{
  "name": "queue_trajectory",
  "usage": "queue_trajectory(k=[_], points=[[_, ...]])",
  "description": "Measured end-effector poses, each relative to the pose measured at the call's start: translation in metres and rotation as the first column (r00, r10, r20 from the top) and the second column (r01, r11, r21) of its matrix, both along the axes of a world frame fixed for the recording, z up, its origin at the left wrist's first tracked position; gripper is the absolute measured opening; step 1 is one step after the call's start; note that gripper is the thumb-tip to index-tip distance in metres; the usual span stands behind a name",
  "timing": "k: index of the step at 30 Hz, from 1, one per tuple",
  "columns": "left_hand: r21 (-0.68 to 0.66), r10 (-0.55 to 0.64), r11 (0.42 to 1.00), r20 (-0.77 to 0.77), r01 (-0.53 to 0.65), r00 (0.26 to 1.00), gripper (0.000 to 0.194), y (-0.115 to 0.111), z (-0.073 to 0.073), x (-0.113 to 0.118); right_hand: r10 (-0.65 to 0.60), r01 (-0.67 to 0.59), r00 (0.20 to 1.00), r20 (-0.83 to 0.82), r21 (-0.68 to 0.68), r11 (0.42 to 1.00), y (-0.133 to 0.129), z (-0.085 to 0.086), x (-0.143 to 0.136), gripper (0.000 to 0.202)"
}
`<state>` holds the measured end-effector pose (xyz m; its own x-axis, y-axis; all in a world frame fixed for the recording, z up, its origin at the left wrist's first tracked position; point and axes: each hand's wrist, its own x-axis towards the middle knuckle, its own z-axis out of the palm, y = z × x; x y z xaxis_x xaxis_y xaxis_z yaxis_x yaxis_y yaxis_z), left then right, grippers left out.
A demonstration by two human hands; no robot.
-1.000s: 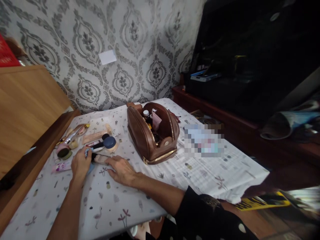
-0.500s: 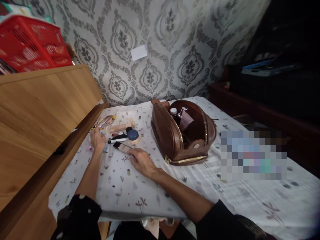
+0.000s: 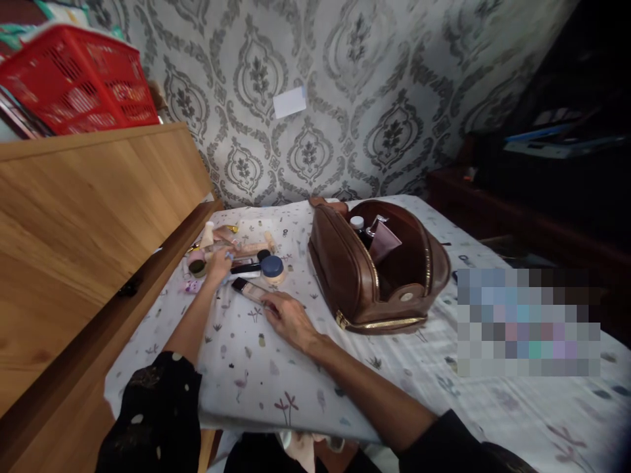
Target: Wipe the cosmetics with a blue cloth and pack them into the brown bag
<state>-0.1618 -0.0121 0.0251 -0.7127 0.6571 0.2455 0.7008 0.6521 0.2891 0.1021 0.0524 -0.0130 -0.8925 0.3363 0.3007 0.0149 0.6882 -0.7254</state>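
Note:
My right hand (image 3: 288, 318) is closed round the lower end of a black-capped bottle (image 3: 250, 290), which lies low over the patterned cloth. Among the cosmetics at the left is my left hand (image 3: 218, 265), fingers closed near a small light-blue piece; what it grips is too small to name. Beside it lie a blue-lidded jar (image 3: 273, 268), a black tube (image 3: 246, 269) and a round pink-and-dark container (image 3: 197, 263). To the right, a brown leather bag (image 3: 340, 263) stands unzipped, with a white-capped bottle (image 3: 357, 223) and a pink tube (image 3: 384, 243) inside.
A wooden panel (image 3: 98, 210) borders the cloth on the left, with a red basket (image 3: 83, 82) on top. The patterned wall (image 3: 305, 59) rises behind. A pixelated patch covers something on the cloth at the right.
The view has shifted, moving the scene slightly right. My left hand has moved right across the cosmetics, uncovering the round container. My right hand still has the bottle.

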Motion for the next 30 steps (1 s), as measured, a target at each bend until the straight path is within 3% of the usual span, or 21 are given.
queue_trajectory(k=[3, 6, 10, 13, 15, 20, 26, 30], points=[[-0.035, -0.056, 0.998, 0.006, 0.056, 0.998, 0.036, 0.008, -0.013, 0.017, -0.007, 0.007, 1.000, -0.015, 0.000, 1.000, 0.000, -0.001, 0.000, 0.035], [-0.045, -0.081, 0.996, -0.007, 0.081, 0.997, 0.035, 0.008, -0.016, 0.025, 0.005, -0.005, 1.000, -0.021, 0.002, 1.000, 0.001, 0.000, 0.000, 0.033], [-0.025, -0.070, 0.997, -0.028, 0.069, 0.997, 0.036, 0.002, -0.009, 0.026, -0.005, 0.005, 1.000, 0.001, 0.007, 1.000, 0.000, 0.002, 0.001, 0.034], [0.018, -0.026, 0.999, -0.045, 0.027, 0.999, 0.022, -0.001, 0.002, 0.028, -0.002, 0.002, 1.000, 0.014, 0.000, 1.000, -0.003, 0.003, 0.002, 0.035], [0.060, 0.025, 0.998, -0.066, -0.021, 0.998, 0.028, 0.001, 0.011, 0.027, 0.021, -0.021, 1.000, 0.008, 0.003, 1.000, -0.004, 0.003, 0.002, 0.036], [0.117, 0.000, 0.993, -0.160, 0.019, 0.987, 0.041, 0.016, 0.025, 0.002, 0.012, -0.014, 0.999, 0.038, 0.056, 0.998, -0.002, 0.005, 0.004, 0.032], [-0.107, -0.077, 0.992, -0.175, 0.059, 0.981, 0.057, 0.034, 0.022, -0.031, 0.022, -0.035, 0.996, 0.089, 0.139, 0.990, -0.001, 0.014, 0.010, 0.032], [-0.208, -0.121, 0.975, -0.215, 0.075, 0.969, 0.047, 0.041, 0.028, -0.040, 0.023, -0.044, 0.993, 0.117, 0.177, 0.983, 0.001, 0.017, 0.011, 0.034]])
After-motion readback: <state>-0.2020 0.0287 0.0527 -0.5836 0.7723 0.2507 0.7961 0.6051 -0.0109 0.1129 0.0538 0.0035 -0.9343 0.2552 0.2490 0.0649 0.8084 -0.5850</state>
